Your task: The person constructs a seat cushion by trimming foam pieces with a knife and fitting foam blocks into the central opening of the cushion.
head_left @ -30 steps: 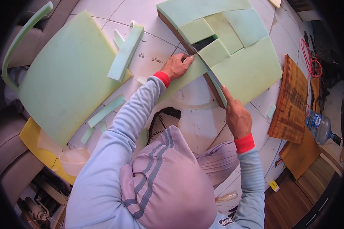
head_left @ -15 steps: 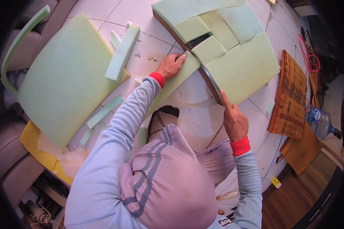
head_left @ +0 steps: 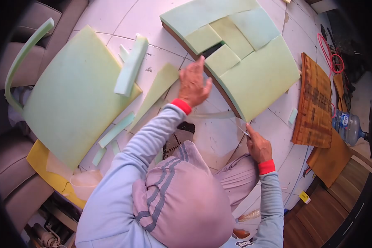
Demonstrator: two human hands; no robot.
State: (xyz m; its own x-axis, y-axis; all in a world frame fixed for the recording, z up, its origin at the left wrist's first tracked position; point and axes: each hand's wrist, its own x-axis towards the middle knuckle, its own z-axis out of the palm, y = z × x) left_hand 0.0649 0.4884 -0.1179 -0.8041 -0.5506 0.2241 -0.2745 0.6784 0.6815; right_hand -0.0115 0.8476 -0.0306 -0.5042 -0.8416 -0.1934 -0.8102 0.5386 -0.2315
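Observation:
My left hand (head_left: 194,84) is open, fingers stretched toward the near edge of a foam-covered panel (head_left: 260,76), beside a dark gap (head_left: 212,50) between the foam pieces. Whether the fingertips touch that edge I cannot tell. Several pale green foam pieces lie fitted on top of the panel, among them a small square block (head_left: 222,60) next to the gap. My right hand (head_left: 259,144) is closed on a thin knife (head_left: 242,129), below the panel's near corner. Left of my left hand, a long foam strip (head_left: 155,93) lies on the floor.
A large foam sheet (head_left: 76,95) lies at left with a foam bar (head_left: 131,68) across its edge and small offcuts (head_left: 116,130) nearby. At right are a brown wooden board (head_left: 314,103), a water bottle (head_left: 346,126) and red cord (head_left: 335,60). White tiles (head_left: 217,136) cover the floor.
My left hand has let go of the foam strip, which now lies farther left, and has moved right to the panel edge. My right hand has drawn the knife down, away from the panel.

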